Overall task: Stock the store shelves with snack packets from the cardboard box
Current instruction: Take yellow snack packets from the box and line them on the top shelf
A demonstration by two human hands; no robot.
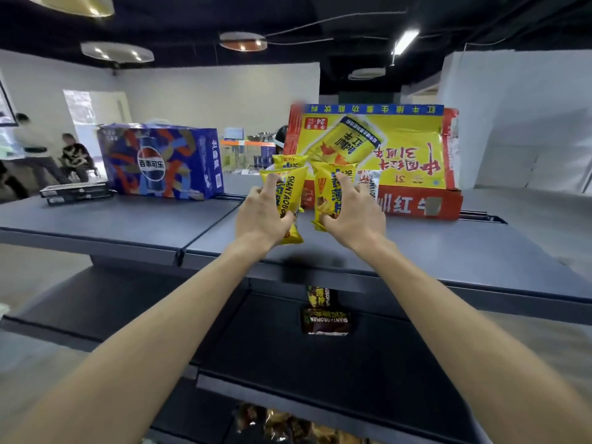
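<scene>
Both my hands are raised over the top shelf (432, 251), each around a yellow snack packet. My left hand (261, 216) grips one yellow packet (290, 193) upright. My right hand (354, 213) grips a second yellow packet (326, 190) beside it. A third yellow packet (288, 161) shows just behind them. Right behind stands the red and yellow cardboard box (416, 203), its printed flap (384, 145) raised. On the shelf below lie two dark packets (325, 320).
A blue cola carton (160, 161) stands on the top shelf to the left, with a flat dark tray (75, 192) beside it. More snack packets (288, 424) sit on the lowest shelf. People are at the far left in the background.
</scene>
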